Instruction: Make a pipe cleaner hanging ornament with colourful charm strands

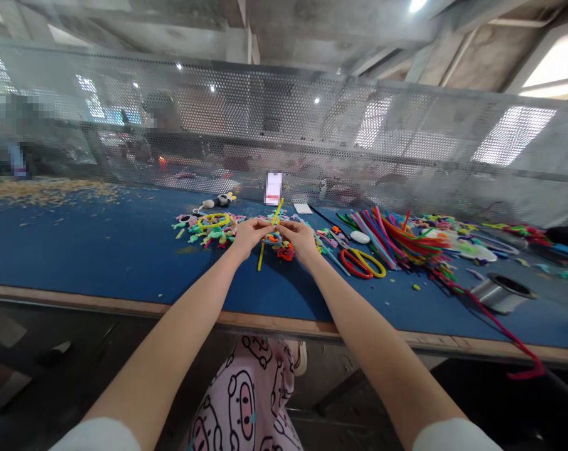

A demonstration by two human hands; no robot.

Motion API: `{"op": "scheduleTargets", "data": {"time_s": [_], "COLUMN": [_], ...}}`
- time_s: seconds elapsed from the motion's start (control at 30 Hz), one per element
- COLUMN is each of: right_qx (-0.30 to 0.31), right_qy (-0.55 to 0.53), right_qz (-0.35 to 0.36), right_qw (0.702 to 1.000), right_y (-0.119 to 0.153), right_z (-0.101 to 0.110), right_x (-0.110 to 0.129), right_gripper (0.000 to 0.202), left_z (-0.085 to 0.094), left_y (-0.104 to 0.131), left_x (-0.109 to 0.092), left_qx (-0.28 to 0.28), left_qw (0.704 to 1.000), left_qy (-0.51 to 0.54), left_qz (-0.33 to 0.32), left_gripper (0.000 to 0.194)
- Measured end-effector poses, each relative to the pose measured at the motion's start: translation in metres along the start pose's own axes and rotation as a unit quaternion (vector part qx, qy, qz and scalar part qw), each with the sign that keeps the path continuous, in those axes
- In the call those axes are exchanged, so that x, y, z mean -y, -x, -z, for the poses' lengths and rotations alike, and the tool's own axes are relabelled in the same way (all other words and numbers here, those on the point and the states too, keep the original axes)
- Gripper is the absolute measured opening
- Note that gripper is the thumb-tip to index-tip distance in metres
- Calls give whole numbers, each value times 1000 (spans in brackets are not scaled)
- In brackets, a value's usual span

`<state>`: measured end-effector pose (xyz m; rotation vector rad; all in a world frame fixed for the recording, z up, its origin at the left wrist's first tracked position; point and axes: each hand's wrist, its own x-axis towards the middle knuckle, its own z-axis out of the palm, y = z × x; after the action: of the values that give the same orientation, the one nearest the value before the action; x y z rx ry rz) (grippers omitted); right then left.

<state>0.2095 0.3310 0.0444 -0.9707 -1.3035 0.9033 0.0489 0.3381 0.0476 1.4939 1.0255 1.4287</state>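
My left hand [251, 237] and my right hand [299, 238] meet above the blue table, fingertips pinched close together. Between them is a yellow pipe cleaner [278, 212], one end rising above the fingers and a yellow length hanging below the left fingertips. The exact pinch point is covered by my fingers. Small colourful twisted pipe-cleaner pieces [213, 233] lie heaped under and to the left of my hands, with an orange-red piece [285, 252] just beneath them. To the right of my right hand rest scissors [357, 264] with red and yellow handles.
A bundle of long coloured pipe cleaners [392, 241] lies right of the scissors, near a wire spool [503, 293]. A phone [273, 188] stands against the perforated metal screen [246, 125]. The table's wooden edge [274, 322] runs beneath my forearms. Scraps [53, 191] cover the far left.
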Motion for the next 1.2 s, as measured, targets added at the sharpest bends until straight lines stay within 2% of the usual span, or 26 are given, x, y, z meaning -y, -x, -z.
{"op": "scheduleTargets", "data": {"time_s": [0.2, 0.4, 0.53, 0.7, 1.0, 1.2], "right_qx": [-12, 14, 19, 23, 13, 22], "right_qy": [12, 27, 16, -15, -56, -51], "right_qz": [-4, -1, -17, -25, -14, -18], "right_qw": [1000, 1000, 1000, 999, 998, 998], "right_y": [1, 6, 5, 2, 1, 2], "right_z": [2, -1, -3, -3, 0, -1], "right_x": [1, 7, 7, 2, 3, 3], "right_gripper": [31, 25, 23, 23, 43, 47], "left_z": [0, 0, 0, 2, 6, 7], "left_y": [1, 2, -1, -1, -6, -6], "left_x": [4, 3, 4, 3, 8, 7], "left_qx": [35, 39, 48, 59, 62, 72], "left_qw": [999, 999, 997, 995, 995, 993], "left_qy": [-5, 18, 51, 63, 39, 32], "left_qz": [-17, 4, 39, 50, 71, 93], "left_gripper": [29, 27, 43, 61, 57, 56]}}
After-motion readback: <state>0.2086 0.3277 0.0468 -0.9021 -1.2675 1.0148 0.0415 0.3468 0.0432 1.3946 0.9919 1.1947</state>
